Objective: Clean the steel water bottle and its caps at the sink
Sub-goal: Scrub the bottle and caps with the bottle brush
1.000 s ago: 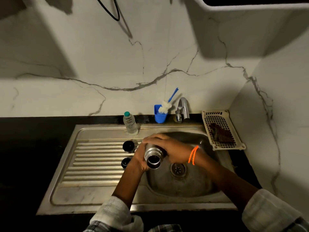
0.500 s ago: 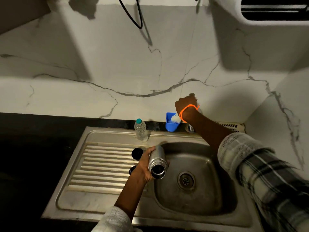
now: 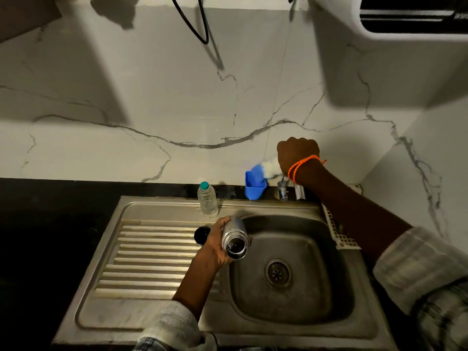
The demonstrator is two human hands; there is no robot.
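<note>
while the left hand (image 3: 215,245) grips the steel bottle (image 3: 234,236) mouth toward us, the right hand (image 3: 297,154) closes round the brush (image 3: 269,166) behind it.

From my remote seat, the steel bottle (image 3: 234,238) reads as brushed metal with a soft sheen. The sink (image 3: 162,252) is dull, stained stainless steel, its drainboard ribbed. Far off, the clear plastic bottle (image 3: 207,200) looks glossy, and the blue cup (image 3: 254,186) is smooth plastic. The table (image 3: 50,224) is dark and matt. The wall (image 3: 177,97) is smooth veined marble. The basket (image 3: 340,236) on the right is pale perforated plastic.
</note>
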